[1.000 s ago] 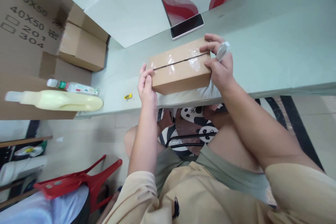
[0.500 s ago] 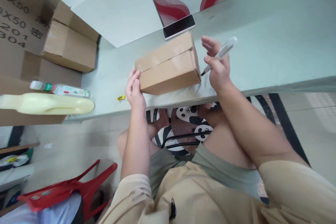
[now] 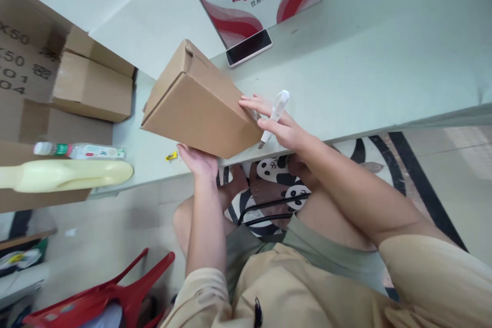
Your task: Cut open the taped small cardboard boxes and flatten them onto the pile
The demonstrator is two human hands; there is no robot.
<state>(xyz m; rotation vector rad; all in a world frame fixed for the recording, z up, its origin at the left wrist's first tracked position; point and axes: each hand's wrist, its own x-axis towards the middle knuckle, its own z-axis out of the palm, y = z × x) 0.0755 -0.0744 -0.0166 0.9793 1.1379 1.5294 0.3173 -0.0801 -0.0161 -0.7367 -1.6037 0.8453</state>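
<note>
Both forearms reached forward from the body over the near edge of the table [image 3: 365,72], the left nearly straight ahead, the right slanting inward from the side; left hand [image 3: 200,161] was turned palm up at the near lower edge of the cardboard box [image 3: 203,105], touching it from below; its fingers were mostly hidden by the box, so how far they were bent could not be told; right hand [image 3: 282,125] was at the box's right end, fingers extended and laid against it, thumb pinning a white cutter [image 3: 277,108] to the hand, blade pointing down toward the table edge.

The box sat tilted above the near part of the table, between the hands, one corner raised toward the far left; whether its underside touched the table could not be told; half a second earlier it lay level, taped seam upward, left hand gripping its left end, right hand well apart from it; now it was turned, a broad plain side faced the camera, and the right hand had closed in.

Left of the left hand lay a small yellow piece [image 3: 171,156]; beyond the box, a phone [image 3: 249,47] lay before a red-and-white carton [image 3: 261,0].
</note>
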